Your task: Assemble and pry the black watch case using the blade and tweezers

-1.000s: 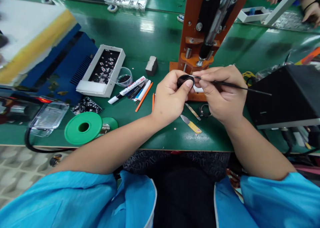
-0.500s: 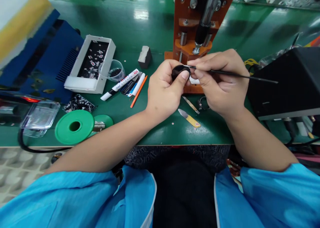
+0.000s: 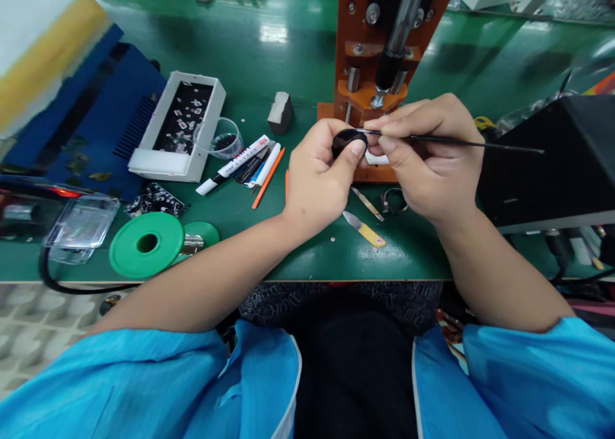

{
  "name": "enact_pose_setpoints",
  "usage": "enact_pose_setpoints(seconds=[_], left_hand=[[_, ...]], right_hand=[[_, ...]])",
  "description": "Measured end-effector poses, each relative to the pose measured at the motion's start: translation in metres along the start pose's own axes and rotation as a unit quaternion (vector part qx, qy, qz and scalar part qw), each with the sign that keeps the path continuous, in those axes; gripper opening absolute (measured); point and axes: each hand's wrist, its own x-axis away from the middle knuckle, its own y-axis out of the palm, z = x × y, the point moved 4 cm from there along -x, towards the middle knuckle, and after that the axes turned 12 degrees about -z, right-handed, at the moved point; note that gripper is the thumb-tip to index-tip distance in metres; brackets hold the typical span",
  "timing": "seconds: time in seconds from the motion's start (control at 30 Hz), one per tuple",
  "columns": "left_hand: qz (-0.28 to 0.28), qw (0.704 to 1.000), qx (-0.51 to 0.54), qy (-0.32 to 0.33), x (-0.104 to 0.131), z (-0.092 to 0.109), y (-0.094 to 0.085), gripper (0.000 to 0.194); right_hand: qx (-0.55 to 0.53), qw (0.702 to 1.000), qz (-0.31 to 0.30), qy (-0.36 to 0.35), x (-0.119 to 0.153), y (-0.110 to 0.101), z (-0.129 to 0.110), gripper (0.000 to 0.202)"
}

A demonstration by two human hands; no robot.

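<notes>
Your left hand pinches the round black part, right hand grips the thin dark tool, tip at the part's rim — both above the worktop, before the orange press. Brace your hands together, go light — a skidding tip could scratch it.

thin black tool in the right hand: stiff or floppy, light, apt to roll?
The thin black tool is probably stiff: its free end juts straight past the right hand. Likely light: it's slim and pinched near one end. May roll: it looks rod-like, though its cross-section is unclear.
</notes>
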Motion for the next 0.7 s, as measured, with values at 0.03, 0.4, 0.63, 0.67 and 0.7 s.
enact_pose_setpoints(seconds=[0.03, 0.4, 0.63, 0.67, 0.7], left_hand=[[0.001, 1.0, 0.001, 0.001, 0.0001, -0.0003, 0.0, 0.045], [-0.004, 1.0, 0.001, -0.006, 0.0, 0.0003, -0.0008, 0.033], [-0.011, 1.0, -0.004, 0.003, -0.0007, 0.0003, -0.0005, 0.037], [-0.014, 1.0, 0.003, 0.004, -0.0007, 0.0002, -0.0002, 0.037], [-0.015, 1.0, 0.008, 0.005, -0.0007, 0.0001, -0.0001, 0.037]], right_hand=[[0.0, 1.0, 0.0, -0.005, 0.0, -0.0001, 0.0004, 0.025], [-0.012, 1.0, 0.016, -0.019, -0.0014, 0.0003, -0.0008, 0.025], [0.006, 1.0, 0.015, -0.02, -0.0015, 0.0004, 0.0017, 0.024], [0.009, 1.0, 0.018, -0.009, -0.0013, 0.0001, 0.0022, 0.025], [0.01, 1.0, 0.022, -0.003, -0.0011, -0.0001, 0.0023, 0.025]])
